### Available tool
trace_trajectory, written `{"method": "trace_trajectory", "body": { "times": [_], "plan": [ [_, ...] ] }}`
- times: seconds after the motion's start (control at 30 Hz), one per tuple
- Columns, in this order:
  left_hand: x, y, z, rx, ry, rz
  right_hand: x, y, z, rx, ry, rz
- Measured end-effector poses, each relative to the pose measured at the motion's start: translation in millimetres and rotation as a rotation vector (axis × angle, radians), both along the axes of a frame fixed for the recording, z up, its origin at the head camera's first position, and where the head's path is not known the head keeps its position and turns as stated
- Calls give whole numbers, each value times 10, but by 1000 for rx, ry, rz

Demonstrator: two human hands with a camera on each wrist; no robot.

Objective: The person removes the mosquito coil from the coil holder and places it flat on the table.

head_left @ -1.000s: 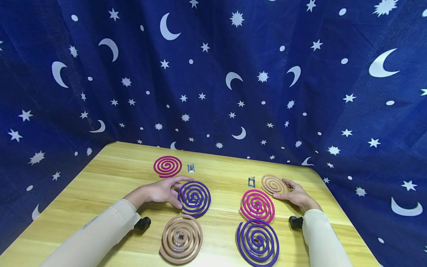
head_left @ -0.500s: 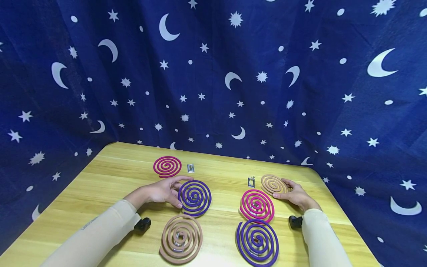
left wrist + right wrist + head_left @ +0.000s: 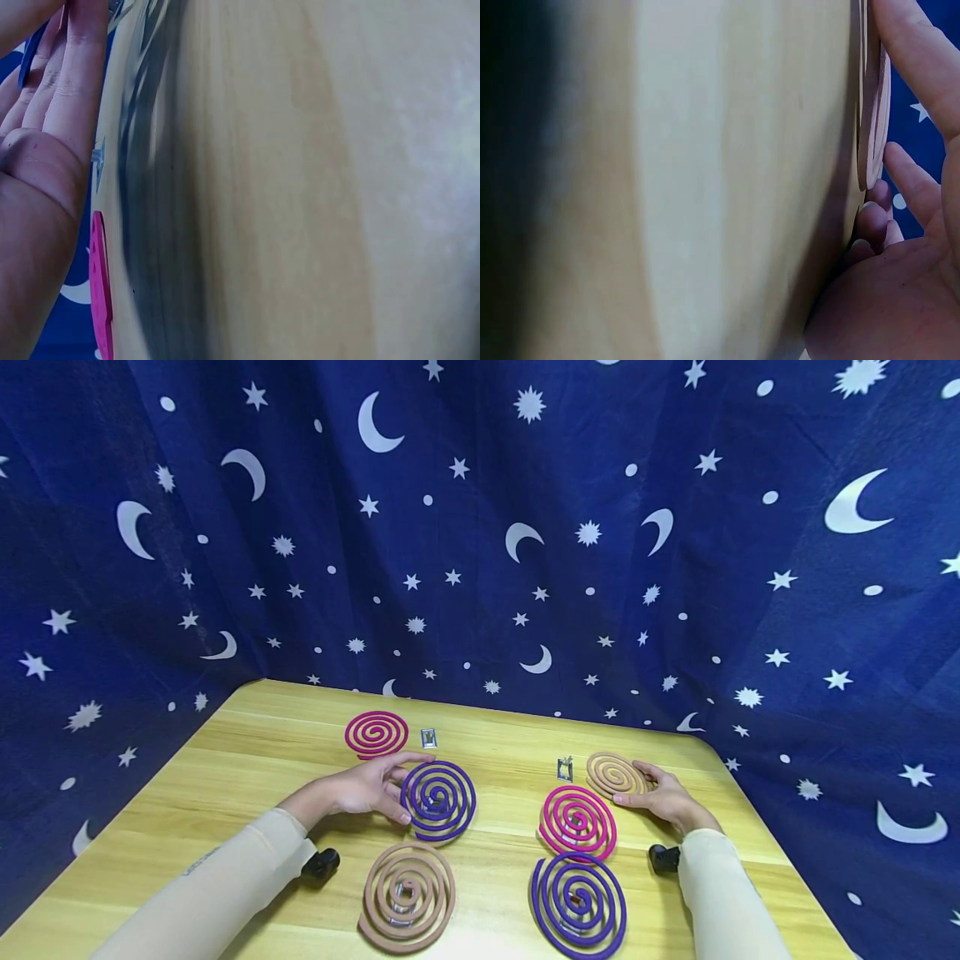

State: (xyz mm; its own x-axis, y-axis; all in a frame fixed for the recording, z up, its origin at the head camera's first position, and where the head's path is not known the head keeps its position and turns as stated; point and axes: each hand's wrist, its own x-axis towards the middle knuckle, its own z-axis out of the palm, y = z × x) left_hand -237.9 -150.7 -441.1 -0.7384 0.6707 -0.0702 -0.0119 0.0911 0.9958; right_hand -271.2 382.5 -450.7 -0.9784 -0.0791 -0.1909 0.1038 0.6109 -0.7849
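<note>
My left hand (image 3: pixel 367 789) grips the left rim of a purple mosquito coil (image 3: pixel 452 832) between thumb and fingers. A metal coil stand shows dimly through that coil's gaps. In the left wrist view, a small part of the purple coil (image 3: pixel 31 56) shows among the fingers. My right hand (image 3: pixel 670 798) holds a tan mosquito coil (image 3: pixel 611 772) by its right rim, low over the table at the far right. The right wrist view shows that tan coil (image 3: pixel 873 120) edge-on by the fingertips. Just left of it lies a bare metal stand (image 3: pixel 565 768).
A magenta coil (image 3: pixel 377 733) lies at the back left, with another metal stand (image 3: pixel 428 738) beside it. Nearer, a tan coil (image 3: pixel 407 898), a pink coil (image 3: pixel 577 824) and a second purple coil (image 3: pixel 579 906) sit over stands. A starry blue curtain (image 3: pixel 480 527) borders the wooden table (image 3: pixel 247 735).
The purple coil in my left hand has risen slightly and changed tilt. My right hand and its tan coil have barely moved. The other coils look the same.
</note>
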Motion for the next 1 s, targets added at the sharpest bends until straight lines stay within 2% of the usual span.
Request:
{"method": "trace_trajectory", "body": {
  "times": [1.0],
  "plan": [
    [-33, -3, -3, 41, 23, 36, -1, -8, -9, -9, 23, -6]
  ]
}}
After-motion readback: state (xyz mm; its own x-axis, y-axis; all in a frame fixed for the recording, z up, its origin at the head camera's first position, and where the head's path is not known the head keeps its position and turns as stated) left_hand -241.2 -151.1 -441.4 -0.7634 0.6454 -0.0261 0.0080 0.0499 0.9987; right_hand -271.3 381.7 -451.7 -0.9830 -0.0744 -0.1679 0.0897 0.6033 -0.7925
